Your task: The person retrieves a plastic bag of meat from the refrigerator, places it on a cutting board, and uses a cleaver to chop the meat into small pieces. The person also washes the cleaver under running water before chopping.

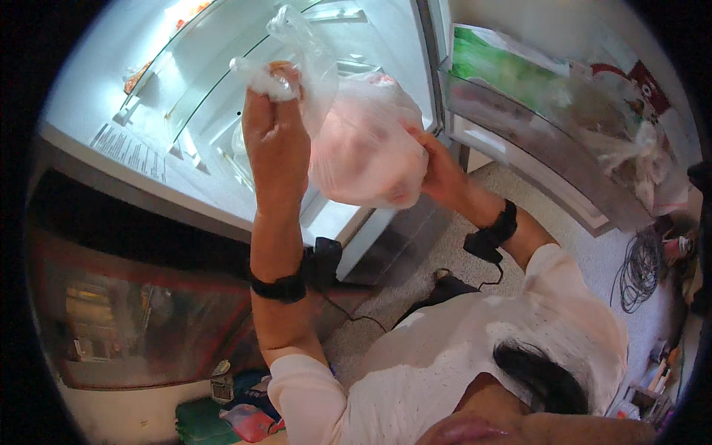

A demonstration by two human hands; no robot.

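Note:
A translucent plastic bag (367, 144) with bulky, pale pink contents hangs in front of an open refrigerator (211, 206). What the contents are cannot be made out through the film. My left hand (278, 122) grips the gathered neck of the bag, and loose clear film sticks up past the fingers. Against the bag's right side, my right hand (442, 167) holds it, with the fingers partly hidden. Glass shelves (206, 89) lie behind the bag inside the lit refrigerator.
The open refrigerator door (534, 161) stands at right, its bins holding a green package (500, 61) and a knotted plastic bag (639, 156). Coiled cable (639, 272) lies on the right. A dark glossy panel (150, 311) extends at lower left. Black straps circle both forearms, with cords.

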